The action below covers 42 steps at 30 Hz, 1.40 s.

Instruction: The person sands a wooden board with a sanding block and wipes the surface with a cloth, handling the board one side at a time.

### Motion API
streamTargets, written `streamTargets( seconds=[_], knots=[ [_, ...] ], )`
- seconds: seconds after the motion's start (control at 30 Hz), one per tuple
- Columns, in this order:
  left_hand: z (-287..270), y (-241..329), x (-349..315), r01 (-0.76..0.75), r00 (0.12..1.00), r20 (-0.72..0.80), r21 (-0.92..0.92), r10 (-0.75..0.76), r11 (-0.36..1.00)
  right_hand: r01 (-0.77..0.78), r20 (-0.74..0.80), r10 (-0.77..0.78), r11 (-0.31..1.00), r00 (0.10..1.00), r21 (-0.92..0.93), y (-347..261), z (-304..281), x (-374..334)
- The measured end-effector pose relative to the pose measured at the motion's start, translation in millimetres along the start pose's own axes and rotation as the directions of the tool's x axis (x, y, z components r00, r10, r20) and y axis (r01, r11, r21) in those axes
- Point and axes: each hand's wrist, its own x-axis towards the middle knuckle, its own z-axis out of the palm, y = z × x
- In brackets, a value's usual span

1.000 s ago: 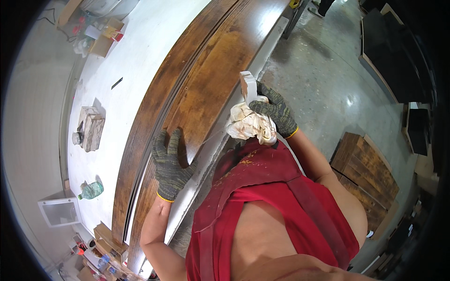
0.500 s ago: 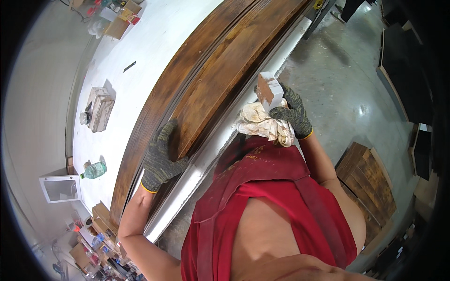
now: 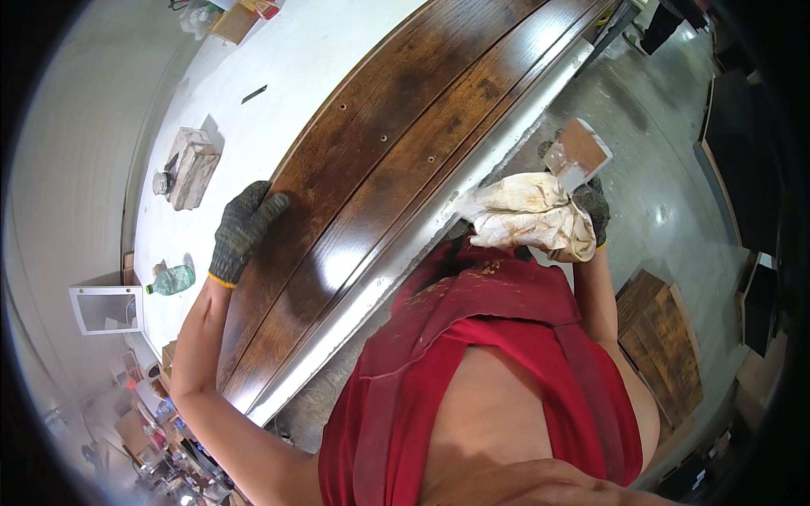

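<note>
A long, dark brown wooden panel (image 3: 371, 177) with lengthwise grooves and several small holes lies slanting across the white table. My left hand (image 3: 240, 236), in a grey knitted glove, is at the panel's far-left edge. Its thumb rests over the top face and its fingers are along the edge. Past the near edge, my right hand (image 3: 593, 211), gloved alike, is closed on a stained white rag (image 3: 531, 215) and a block (image 3: 580, 152) with a brown face and white sides. The rag and the block partly hide that hand.
On the white tabletop (image 3: 287, 51) are a stained block-shaped object (image 3: 194, 169), a small jar (image 3: 161, 183), a green-tinted bottle (image 3: 173, 280) and a dark thin strip (image 3: 254, 94). Brown boards (image 3: 662, 337) stand at right. Another person's legs (image 3: 662, 29) show at top right.
The panel now lies flat with a different, glossier face showing. My left hand has moved from its near part to the far-left edge. My right hand has shifted right with the rag and block.
</note>
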Motion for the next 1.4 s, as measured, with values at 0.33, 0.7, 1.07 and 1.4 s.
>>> streamTargets(
  seconds=[0.33,0.7,1.07,1.4],
  knots=[
    [47.5,-71.7,60.7,-0.200,0.963,-0.145,0.193,0.229,0.961,0.014,-0.043,-0.013,1.000,0.999,0.006,-12.5,6.3,6.0],
    [35.8,-129.1,150.0,-0.323,0.895,-0.109,0.507,0.432,0.799,-0.077,-0.049,0.075,0.997,0.996,-0.026,-32.8,22.7,9.6],
    [72.2,-115.1,206.4,-0.425,0.796,-0.081,0.630,0.599,0.650,-0.066,-0.041,0.062,0.993,0.997,-0.095,-31.1,9.5,17.8],
    [63.2,-101.5,212.6,-0.234,0.898,-0.110,0.701,0.427,0.674,-0.101,-0.119,0.084,0.985,0.989,-0.139,-21.8,-10.5,10.7]
  ],
)
